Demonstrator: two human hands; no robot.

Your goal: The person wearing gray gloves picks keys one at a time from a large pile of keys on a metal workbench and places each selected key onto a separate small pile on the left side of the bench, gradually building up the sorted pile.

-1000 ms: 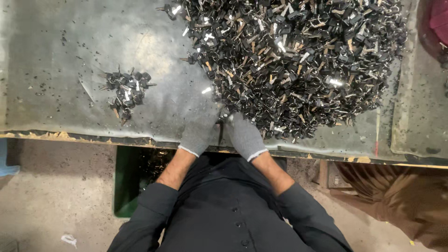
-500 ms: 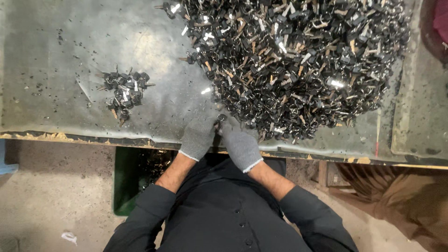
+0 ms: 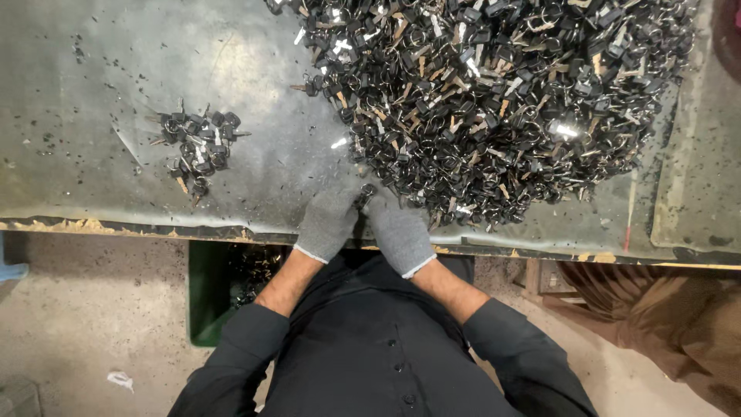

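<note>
Two grey-gloved hands pressed together at lower centre of the frame: left hand [image 3: 328, 222] and right hand [image 3: 400, 232] pinching one small dark key piece [image 3: 364, 193] between fingertips. Large heap of keys [image 3: 494, 100] just above, filling upper right. Small cluster of keys [image 3: 197, 147] at upper left on grey table [image 3: 93, 93]. Green bin [image 3: 208, 293] below table edge, lower left.

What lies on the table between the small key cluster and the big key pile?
Head view: only bare, speck-dusted table separates the small cluster from the big pile.
</note>
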